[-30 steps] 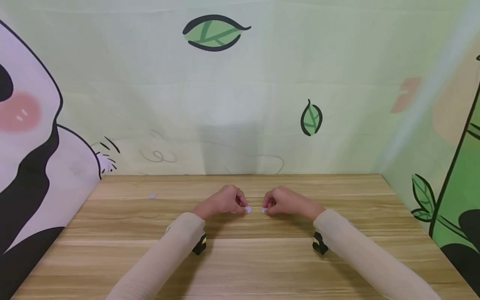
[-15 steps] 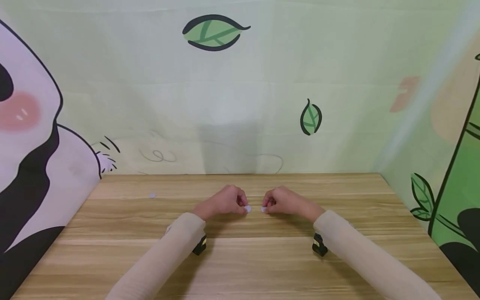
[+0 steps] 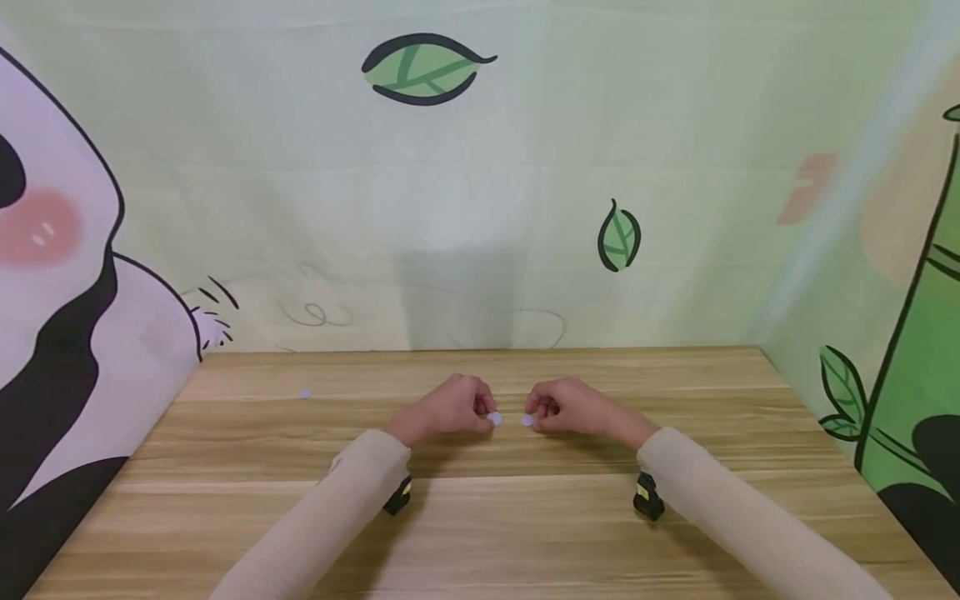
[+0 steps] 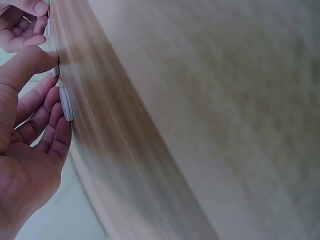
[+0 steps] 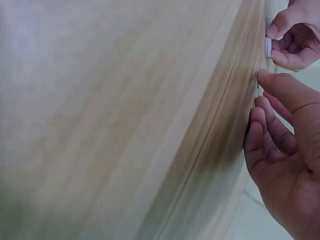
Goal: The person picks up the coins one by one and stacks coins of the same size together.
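- Mid-table (image 3: 225, 517): left hand (image 3: 447, 408) pinching white disc (image 3: 493, 419), fingers curled.
- Just beside: right hand (image 3: 573, 407) pinching second disc (image 3: 527, 421).
- Near far-left edge: stray disc (image 3: 304, 393), well apart.

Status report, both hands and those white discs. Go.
Left hand pinches a small white disc on the wooden table. Right hand pinches another disc. Discs apart. A third white disc lies far left, untouched.

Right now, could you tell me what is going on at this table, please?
A person sits at a wooden table with both hands close together near its middle. The left hand pinches a small white disc, and the right hand pinches a similar white piece; the two pieces are apart, with a narrow gap between them. Another small white bit lies alone towards the far left.
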`<state>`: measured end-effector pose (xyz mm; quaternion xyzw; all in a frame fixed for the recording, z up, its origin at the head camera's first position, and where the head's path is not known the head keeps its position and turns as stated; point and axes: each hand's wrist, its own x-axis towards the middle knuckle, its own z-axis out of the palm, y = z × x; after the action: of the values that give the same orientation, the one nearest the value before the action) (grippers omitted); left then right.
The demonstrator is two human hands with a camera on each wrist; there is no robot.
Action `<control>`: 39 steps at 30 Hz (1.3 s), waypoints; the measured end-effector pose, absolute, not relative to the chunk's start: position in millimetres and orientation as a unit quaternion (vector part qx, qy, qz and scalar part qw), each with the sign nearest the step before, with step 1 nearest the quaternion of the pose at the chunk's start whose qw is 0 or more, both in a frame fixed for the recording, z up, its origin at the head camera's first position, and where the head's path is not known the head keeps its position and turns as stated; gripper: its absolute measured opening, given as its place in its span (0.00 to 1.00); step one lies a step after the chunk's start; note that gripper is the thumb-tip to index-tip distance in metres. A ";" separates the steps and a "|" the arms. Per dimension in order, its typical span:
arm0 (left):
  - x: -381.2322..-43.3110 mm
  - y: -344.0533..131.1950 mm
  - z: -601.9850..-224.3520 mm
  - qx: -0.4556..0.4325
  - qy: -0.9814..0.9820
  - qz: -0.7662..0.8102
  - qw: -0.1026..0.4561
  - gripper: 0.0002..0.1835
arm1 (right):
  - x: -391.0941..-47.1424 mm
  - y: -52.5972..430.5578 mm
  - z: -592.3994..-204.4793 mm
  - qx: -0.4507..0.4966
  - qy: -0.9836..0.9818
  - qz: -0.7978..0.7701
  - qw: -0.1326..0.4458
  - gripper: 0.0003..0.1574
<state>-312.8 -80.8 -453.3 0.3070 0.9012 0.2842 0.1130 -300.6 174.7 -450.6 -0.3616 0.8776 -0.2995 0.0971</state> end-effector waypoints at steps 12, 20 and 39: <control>-311.0 -81.9 -453.8 0.300 0.902 0.288 0.114 0.08 | -293.8 170.8 -455.2 -0.341 0.893 -0.291 0.044 0.06; -310.4 -81.1 -453.9 0.302 0.903 0.285 0.108 0.08 | -294.1 168.9 -457.1 -0.343 0.895 -0.283 0.032 0.03; -310.4 -82.0 -453.1 0.303 0.900 0.291 0.117 0.07 | -296.8 167.1 -460.3 -0.347 0.901 -0.259 0.032 0.03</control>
<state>-310.4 -82.0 -453.1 0.3033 0.8999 0.2906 0.1168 -296.8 167.1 -460.3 -0.3473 0.9006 -0.2594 0.0325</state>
